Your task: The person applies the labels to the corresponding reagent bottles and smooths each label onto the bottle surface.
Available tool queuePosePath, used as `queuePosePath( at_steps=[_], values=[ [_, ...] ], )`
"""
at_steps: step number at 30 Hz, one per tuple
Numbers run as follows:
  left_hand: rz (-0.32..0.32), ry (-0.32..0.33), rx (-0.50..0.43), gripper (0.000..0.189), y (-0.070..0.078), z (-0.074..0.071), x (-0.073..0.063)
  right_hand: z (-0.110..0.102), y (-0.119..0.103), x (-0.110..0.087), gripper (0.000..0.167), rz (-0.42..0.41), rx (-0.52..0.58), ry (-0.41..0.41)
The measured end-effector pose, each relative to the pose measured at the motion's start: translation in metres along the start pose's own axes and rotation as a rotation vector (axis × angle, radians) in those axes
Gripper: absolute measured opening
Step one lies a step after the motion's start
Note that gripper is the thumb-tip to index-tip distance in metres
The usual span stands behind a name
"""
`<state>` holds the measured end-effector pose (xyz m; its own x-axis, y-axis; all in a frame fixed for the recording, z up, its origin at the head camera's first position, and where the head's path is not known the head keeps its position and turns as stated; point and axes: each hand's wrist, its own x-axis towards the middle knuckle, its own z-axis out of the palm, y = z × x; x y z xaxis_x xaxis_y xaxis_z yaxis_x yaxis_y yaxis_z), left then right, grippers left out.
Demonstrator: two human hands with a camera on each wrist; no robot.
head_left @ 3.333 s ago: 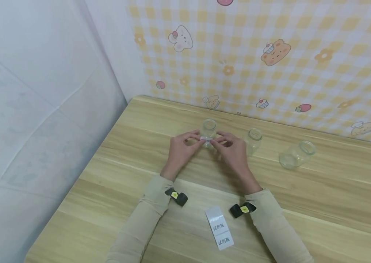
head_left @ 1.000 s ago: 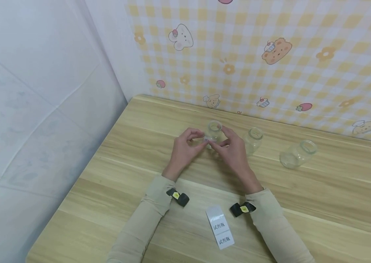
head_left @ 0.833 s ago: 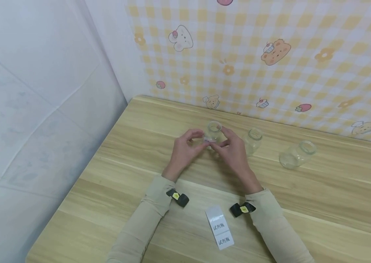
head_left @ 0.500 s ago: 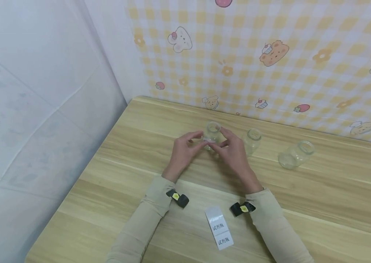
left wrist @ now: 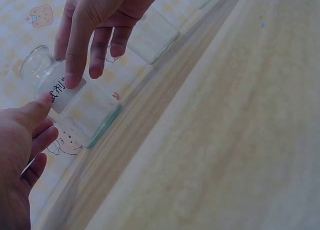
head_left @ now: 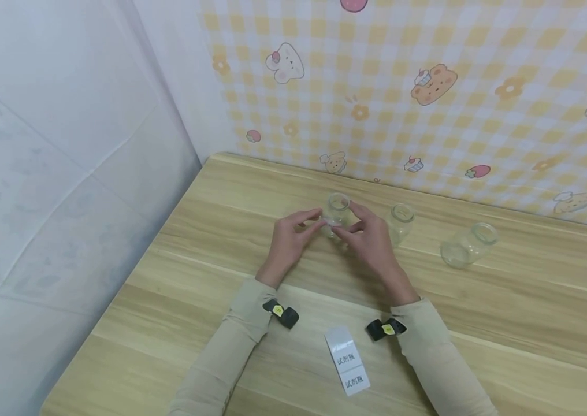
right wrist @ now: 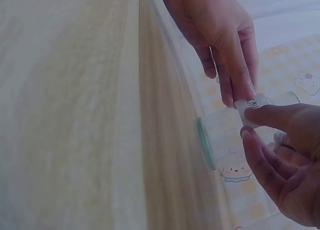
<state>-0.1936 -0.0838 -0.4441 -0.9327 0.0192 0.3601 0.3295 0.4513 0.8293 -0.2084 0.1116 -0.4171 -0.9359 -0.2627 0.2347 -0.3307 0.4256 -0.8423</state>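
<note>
A clear glass jar (head_left: pixel 338 203) stands upright between both hands, with a white label (left wrist: pixel 62 92) bearing black characters against its side. My left hand (head_left: pixel 290 237) is at the jar's left; its thumb touches one edge of the label, its fingers curl by the glass. From the right, my right hand (head_left: pixel 371 237) grips the jar, index finger near the shoulder and thumb pressing the label (right wrist: pixel 250 108). In the right wrist view the thumbs cover part of the label.
To the right stand a second glass jar (head_left: pixel 401 222) and a third glass jar (head_left: pixel 470 245), which looks tilted in this view. A strip of printed labels (head_left: pixel 348 361) lies on the wooden table (head_left: pixel 210 231) between the forearms. A checked cloth (head_left: pixel 324 75) hangs behind.
Since the first frame the jar has shifted slightly right, and my right fingers have moved behind its right side. Lately my left thumb has moved slightly left, away from the right thumb.
</note>
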Motion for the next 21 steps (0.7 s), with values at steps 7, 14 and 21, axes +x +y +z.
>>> queuePosePath(
  at_steps=[7, 14, 21],
  values=[
    [-0.010, 0.006, -0.003, 0.030, 0.0013, 0.0011, 0.0000, -0.0034, -0.0005, 0.0001, 0.061, -0.008, -0.003, 0.001],
    [0.007, -0.005, -0.004, 0.034, 0.0022, 0.0006, -0.0008, -0.0045, -0.0003, -0.0001, 0.061, 0.012, 0.016, -0.009],
    [-0.004, -0.015, 0.015, 0.040, 0.0039, -0.0002, -0.0010, -0.0042, -0.0004, -0.0004, 0.062, 0.008, 0.025, -0.016]
  ],
)
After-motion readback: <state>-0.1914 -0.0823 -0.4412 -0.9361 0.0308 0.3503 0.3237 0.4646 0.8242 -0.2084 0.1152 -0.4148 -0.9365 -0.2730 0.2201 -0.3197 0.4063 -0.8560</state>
